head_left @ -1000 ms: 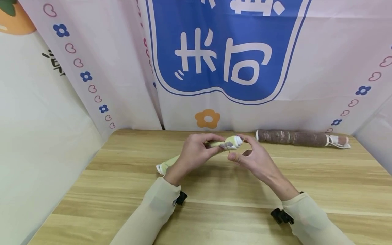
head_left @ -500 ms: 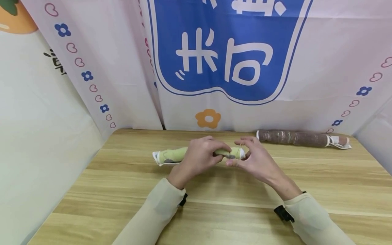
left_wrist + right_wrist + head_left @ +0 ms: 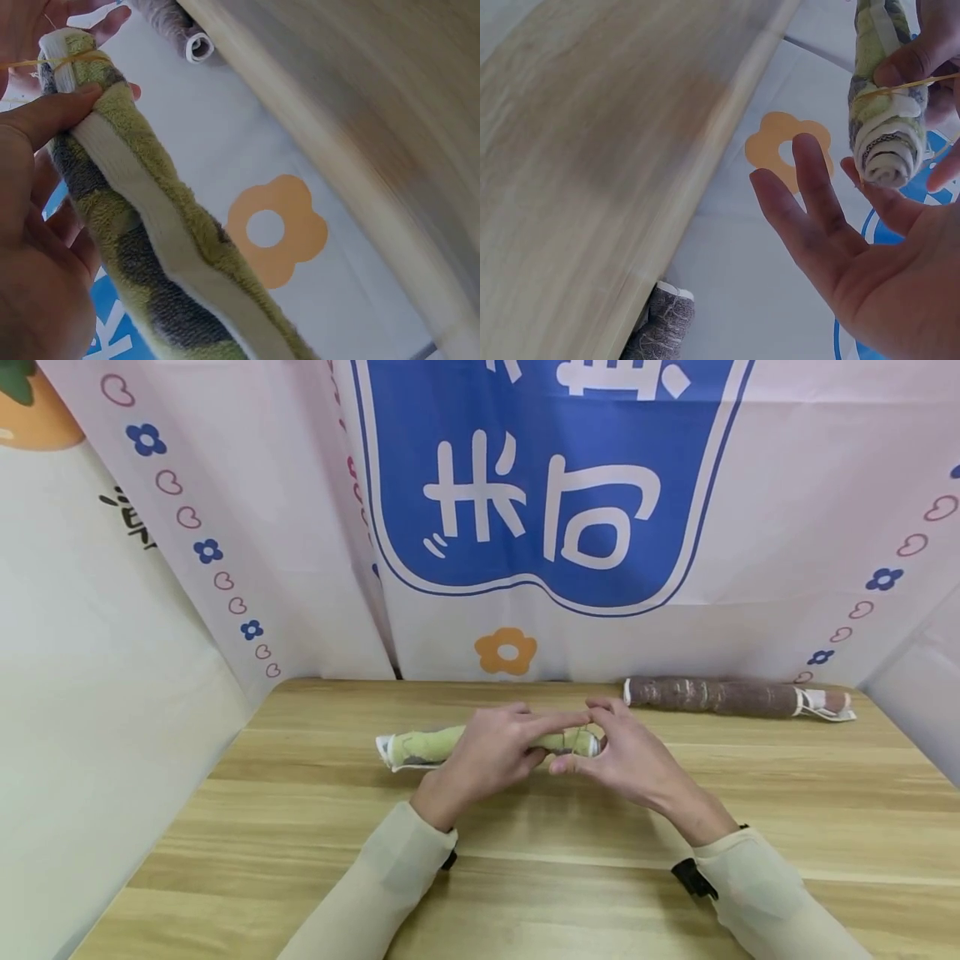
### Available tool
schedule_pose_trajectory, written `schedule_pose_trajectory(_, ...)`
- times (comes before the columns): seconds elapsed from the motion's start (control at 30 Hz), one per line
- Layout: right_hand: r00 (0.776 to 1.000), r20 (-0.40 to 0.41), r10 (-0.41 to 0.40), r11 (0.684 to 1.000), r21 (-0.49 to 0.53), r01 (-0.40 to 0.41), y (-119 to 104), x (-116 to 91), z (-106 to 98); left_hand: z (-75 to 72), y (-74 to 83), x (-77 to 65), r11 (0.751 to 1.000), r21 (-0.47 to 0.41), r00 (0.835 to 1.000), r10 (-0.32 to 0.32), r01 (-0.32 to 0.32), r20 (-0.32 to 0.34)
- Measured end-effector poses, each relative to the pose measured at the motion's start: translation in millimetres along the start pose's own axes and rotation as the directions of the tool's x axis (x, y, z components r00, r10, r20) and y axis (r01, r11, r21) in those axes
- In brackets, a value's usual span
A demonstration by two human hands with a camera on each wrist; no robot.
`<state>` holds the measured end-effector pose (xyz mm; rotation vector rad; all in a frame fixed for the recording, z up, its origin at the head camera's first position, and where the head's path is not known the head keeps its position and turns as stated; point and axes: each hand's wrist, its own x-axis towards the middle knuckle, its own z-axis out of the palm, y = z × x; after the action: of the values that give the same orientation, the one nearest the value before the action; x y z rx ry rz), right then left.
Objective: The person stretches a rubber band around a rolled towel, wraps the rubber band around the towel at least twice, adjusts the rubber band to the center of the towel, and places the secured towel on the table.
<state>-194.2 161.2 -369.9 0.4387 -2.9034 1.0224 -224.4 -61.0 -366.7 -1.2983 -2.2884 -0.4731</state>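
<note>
Towel roll (image 3: 423, 745) has levelled, axis crosswise; left grip (image 3: 491, 747) holds it, right grip (image 3: 633, 752) a rubber band (image 3: 88, 56).

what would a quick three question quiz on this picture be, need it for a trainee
1. Multiple choice: what crosses the green roll near one end?
a) a zip
b) a yellow band
c) a blue ribbon

2. True or false: the brown roll lies nearer the back edge of the table than the green roll does.

3. Fill the gap: in the head view, the person's ____ hand covers the middle of the green roll.

Key:
1. b, the yellow band
2. True
3. left; the left hand lies across the middle.
</note>
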Motion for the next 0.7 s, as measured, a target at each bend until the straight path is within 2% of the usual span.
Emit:
schedule_pose_trajectory(0.13, 1.000, 0.005, -0.023, 1.000, -0.010, 0.023, 1, -1, -2, 1.7, -0.1, 0.3, 0.999, 0.016, 0.999, 0.033, -0.033, 0.018)
schedule_pose_trajectory(0.27, 0.998, 0.008, -0.060, 0.997, -0.057, 0.061, 1, -1, -4, 2.3, -2.0, -1.2, 1.000, 0.003, 1.000, 0.004, -0.004, 0.006)
schedule_pose_trajectory(0.5, 0.997, -0.001, -0.071, 0.980, -0.185, 0.069, 3, -2, -9, 2.1, -7.7, -1.1, 0.998, -0.061, 0.995, -0.032, 0.026, -0.091)
schedule_pose_trajectory(0.7, 0.997, -0.009, -0.079, 0.972, -0.224, 0.075, 5, 0, -10, 2.6, -10.0, -2.7, 0.992, -0.118, 0.979, -0.062, 0.039, -0.196)
